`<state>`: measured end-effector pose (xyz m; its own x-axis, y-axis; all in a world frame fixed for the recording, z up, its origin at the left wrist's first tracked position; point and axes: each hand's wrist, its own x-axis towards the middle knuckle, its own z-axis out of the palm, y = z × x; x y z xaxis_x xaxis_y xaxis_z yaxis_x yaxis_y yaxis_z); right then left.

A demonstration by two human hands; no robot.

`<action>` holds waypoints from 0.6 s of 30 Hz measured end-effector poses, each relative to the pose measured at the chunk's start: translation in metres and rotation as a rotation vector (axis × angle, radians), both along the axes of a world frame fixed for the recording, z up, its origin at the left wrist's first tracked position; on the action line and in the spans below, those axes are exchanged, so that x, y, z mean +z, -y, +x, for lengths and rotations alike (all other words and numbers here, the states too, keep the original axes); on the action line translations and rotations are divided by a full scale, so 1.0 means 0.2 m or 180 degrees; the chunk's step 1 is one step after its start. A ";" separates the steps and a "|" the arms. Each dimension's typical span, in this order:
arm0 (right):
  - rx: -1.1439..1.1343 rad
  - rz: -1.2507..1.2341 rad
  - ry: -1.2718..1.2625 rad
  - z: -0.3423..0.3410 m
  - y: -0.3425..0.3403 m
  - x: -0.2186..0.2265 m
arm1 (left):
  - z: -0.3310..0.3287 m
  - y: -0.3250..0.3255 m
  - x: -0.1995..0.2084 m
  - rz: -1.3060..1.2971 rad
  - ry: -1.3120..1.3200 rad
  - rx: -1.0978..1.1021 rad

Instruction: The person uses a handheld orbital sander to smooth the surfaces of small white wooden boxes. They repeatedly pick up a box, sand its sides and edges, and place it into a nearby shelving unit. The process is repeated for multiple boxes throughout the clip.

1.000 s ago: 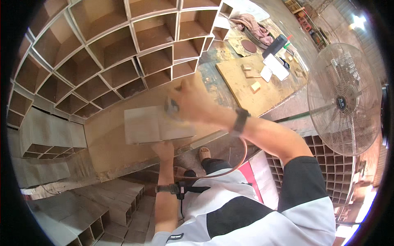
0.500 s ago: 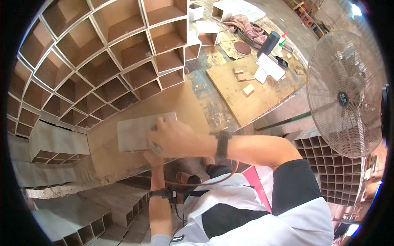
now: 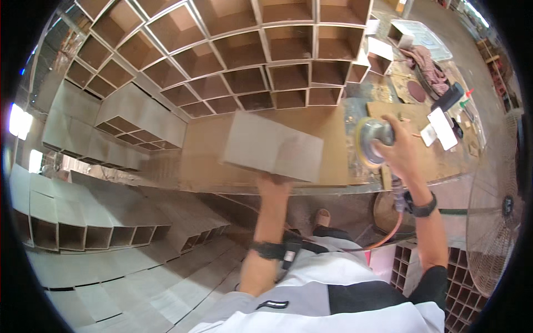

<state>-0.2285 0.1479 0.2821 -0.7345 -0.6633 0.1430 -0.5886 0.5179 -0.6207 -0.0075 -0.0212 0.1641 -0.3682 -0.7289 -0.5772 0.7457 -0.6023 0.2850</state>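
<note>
A pale grey box sits at an angle over the brown bench board, its edges a little blurred. My left hand grips its near lower edge; the fingertips are hidden by the box. To the right, my right hand is wrapped round an air-powered orbital sander, held up on its side so the yellow-rimmed pad faces left. The sander is apart from the box. An orange hose runs down from it towards my waist.
Stacked cubbyhole boxes wall off the far side. More grey boxes fill the left. At right are a work board, a dark cylinder, glue bottles, white cards and a large fan.
My right hand has lifted the sander off the box and carried it right. The box has turned and tilted in my left hand. The head view has swung left.
</note>
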 end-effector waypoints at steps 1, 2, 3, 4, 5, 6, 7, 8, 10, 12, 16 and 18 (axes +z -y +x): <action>0.0059 0.0029 -0.0035 0.03 0.01 0.04 | 0.03 -0.01 -0.08 -0.0188 -0.0204 -0.0088; 0.0108 0.0089 -0.0087 0.07 0.02 0.10 | 0.05 0.00 -0.18 -0.0034 -0.0450 0.0025; 0.0147 0.0178 -0.0165 0.09 0.03 0.12 | 0.05 0.00 -0.28 0.0147 -0.0722 0.0130; 0.0272 0.0089 -0.0221 0.09 0.03 0.13 | 0.03 -0.02 -0.31 0.0365 -0.1039 0.0227; 0.0324 0.0140 -0.0287 0.10 0.05 0.13 | 0.03 -0.02 -0.34 0.0391 -0.0954 0.0152; 0.0389 0.0194 -0.0351 0.12 0.08 0.14 | 0.02 0.00 -0.36 0.0419 -0.0869 0.0087; 0.0476 0.0234 -0.0408 0.13 0.10 0.15 | 0.03 0.00 -0.36 0.0434 -0.0780 0.0041; 0.0602 0.0180 -0.0460 0.15 0.14 0.14 | 0.06 -0.02 -0.36 0.0471 -0.0913 -0.0074; 0.0871 0.0046 -0.0527 0.20 0.24 0.14 | 0.15 -0.07 -0.36 0.0513 -0.1159 -0.0286; 0.0850 0.0365 -0.0400 0.25 0.31 0.23 | 0.40 -0.04 -0.25 -0.0443 0.0982 -0.1672; 0.1294 0.0295 -0.0600 0.39 0.54 0.21 | 0.39 0.02 -0.20 -0.3426 0.3363 -0.0903; 0.1581 0.0398 -0.0814 0.50 0.65 0.16 | 0.29 0.08 -0.31 -0.3743 0.3540 -0.1315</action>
